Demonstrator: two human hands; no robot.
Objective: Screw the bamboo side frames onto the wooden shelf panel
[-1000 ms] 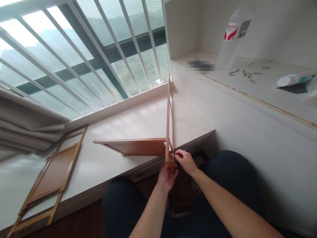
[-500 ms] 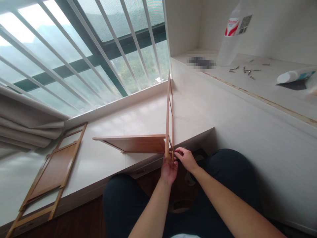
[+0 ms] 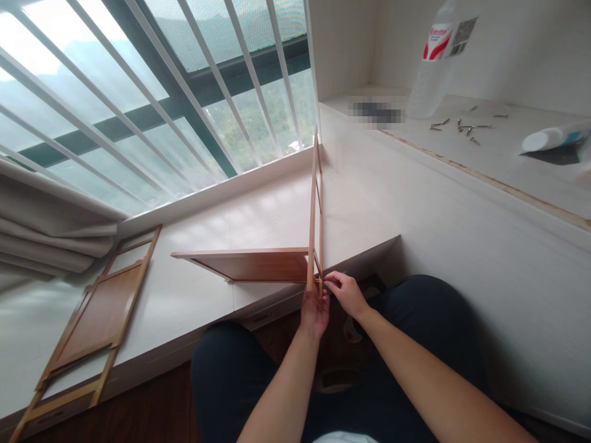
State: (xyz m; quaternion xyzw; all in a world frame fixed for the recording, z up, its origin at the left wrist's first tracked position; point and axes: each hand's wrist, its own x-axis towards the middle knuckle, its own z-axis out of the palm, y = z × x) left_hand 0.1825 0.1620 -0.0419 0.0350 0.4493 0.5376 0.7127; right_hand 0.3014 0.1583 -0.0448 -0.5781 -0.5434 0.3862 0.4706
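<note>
Wooden frame [image 3: 315, 215], upright and seen edge-on, is the landmark; everything else is placed from it. Its near bottom corner sits at the front edge of the pale window ledge [image 3: 277, 215], just above the person's knees.

Left hand [image 3: 314, 312]: directly below that corner, palm up, fingers [image 3: 323, 299] closed around the foot of the frame and holding it steady. Right hand [image 3: 347, 294]: just right of the same corner, fingertips [image 3: 329, 282] pinched together against the frame's outer face. Whatever small part they hold is hidden; cannot tell what it is.

Brown shelf panel [image 3: 252, 266]: runs leftward from the frame, level, its right end butted against the frame's inner face near the bottom.

Judgement on doing this well: the left hand should brace frame and panel square while the right works, since the frame stands on a narrow edge and could tip left or right. Keep the pinch aligned straight into the joint, not slanted, so it seats without splitting the thin wood.

Further out: second frame [image 3: 92, 320] lies flat on the ledge, well left of the upright one. Behind it, window bars [image 3: 184, 80]. On the raised shelf [image 3: 498, 160] to the upright frame's far right: loose screws [image 3: 459, 127], a plastic bottle [image 3: 434, 67], a white tube [image 3: 549, 138].
</note>
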